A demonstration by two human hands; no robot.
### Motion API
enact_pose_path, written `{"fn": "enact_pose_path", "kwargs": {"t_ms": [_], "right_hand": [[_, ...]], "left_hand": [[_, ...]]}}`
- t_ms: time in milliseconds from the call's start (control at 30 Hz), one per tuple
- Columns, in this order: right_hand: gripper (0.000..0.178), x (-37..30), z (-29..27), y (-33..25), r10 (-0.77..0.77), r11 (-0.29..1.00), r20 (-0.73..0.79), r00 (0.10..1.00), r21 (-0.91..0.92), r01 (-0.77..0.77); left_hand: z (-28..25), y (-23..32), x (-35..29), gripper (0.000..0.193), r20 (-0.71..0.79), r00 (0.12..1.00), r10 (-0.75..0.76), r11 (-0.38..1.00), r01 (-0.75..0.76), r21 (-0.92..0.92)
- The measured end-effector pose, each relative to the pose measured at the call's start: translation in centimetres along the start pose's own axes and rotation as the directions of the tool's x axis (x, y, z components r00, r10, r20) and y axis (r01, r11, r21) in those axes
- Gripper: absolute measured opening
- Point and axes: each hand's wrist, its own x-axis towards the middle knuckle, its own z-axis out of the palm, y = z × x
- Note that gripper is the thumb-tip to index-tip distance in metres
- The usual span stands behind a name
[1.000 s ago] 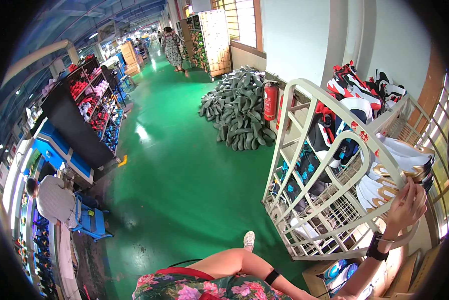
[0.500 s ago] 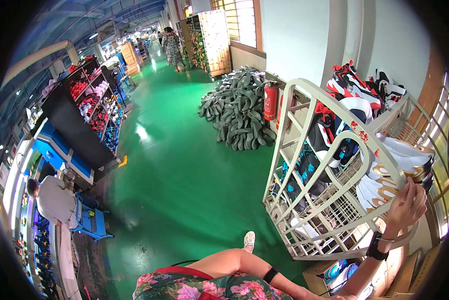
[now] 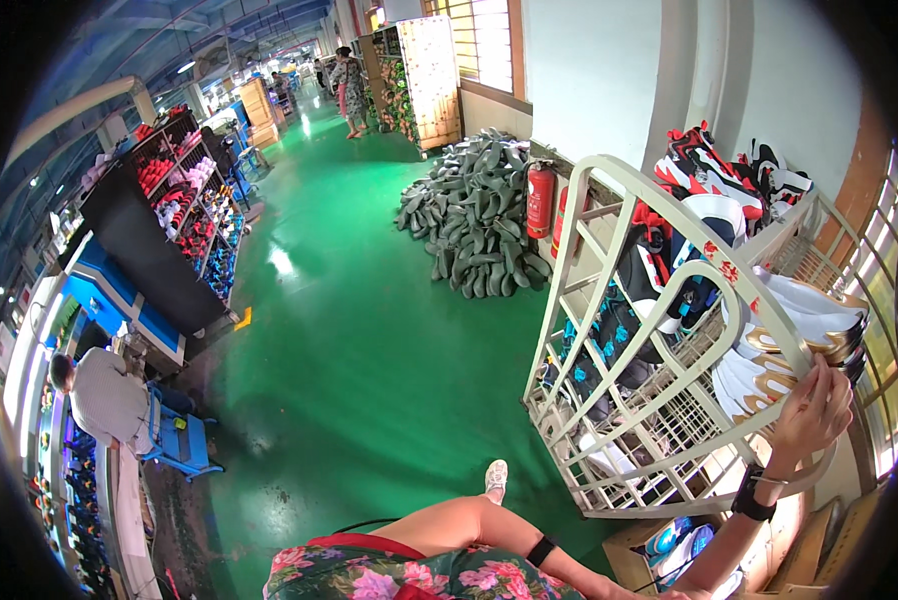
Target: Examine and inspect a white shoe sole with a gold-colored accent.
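My right hand [image 3: 814,408], with a dark watch on its wrist, closes its fingers round the cream-painted tubular rail of a wire cart [image 3: 624,180]. Right beside its fingertips lies a stack of white and gold shoe uppers [image 3: 799,310] on the cart. Across my front my left arm bends, a black band at its wrist. My left hand [image 3: 599,583] runs down to the lower edge, and its fingers are hidden. Red, white and black shoes [image 3: 704,165] and dark shoes with turquoise trim [image 3: 614,325] fill other parts of the cart.
A heap of dark grey soles [image 3: 479,210] lies along the wall by a red fire extinguisher [image 3: 540,200]. At left a worker [image 3: 109,395] sits on a blue chair [image 3: 184,440] near a loaded shoe rack [image 3: 184,190]. An open carton [image 3: 629,560] stands below the cart.
The far person by the tall rack has turned and shifted slightly. My right hand keeps its place on the rail, and the whole view has moved only a little.
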Motion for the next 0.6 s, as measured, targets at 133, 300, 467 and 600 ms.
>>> {"fn": "enact_pose_path", "kwargs": {"t_ms": [133, 300, 467, 600], "right_hand": [[0.021, -0.6, 1.0, -0.8, 0.003, 1.0, -0.009, 1.0, 0.026, -0.003], [0.021, 0.1, 0.0, 0.2, -0.007, 1.0, -0.022, 1.0, -0.011, 0.006], [0.019, 0.0, 0.4, -0.6, -0.019, 1.0, -0.035, 0.999, 0.019, 0.02], [0.019, -0.1, 0.5, -0.3, -0.007, 1.0, -0.023, 1.0, 0.003, 0.007]], "left_hand": [[-0.4, -0.2, -0.4, 0.074, -0.037, 0.999, 0.04, 0.995, -0.036, 0.096], [-0.1, 0.7, 1.1, 0.08, -0.027, 0.993, 0.111, 0.983, -0.106, 0.15], [-0.1, 0.1, 0.4, 0.08, 0.008, 1.0, 0.027, 0.991, -0.028, 0.134], [-0.8, 1.0, 0.6, 0.077, 0.01, 1.0, 0.014, 0.989, -0.016, 0.145]]}}
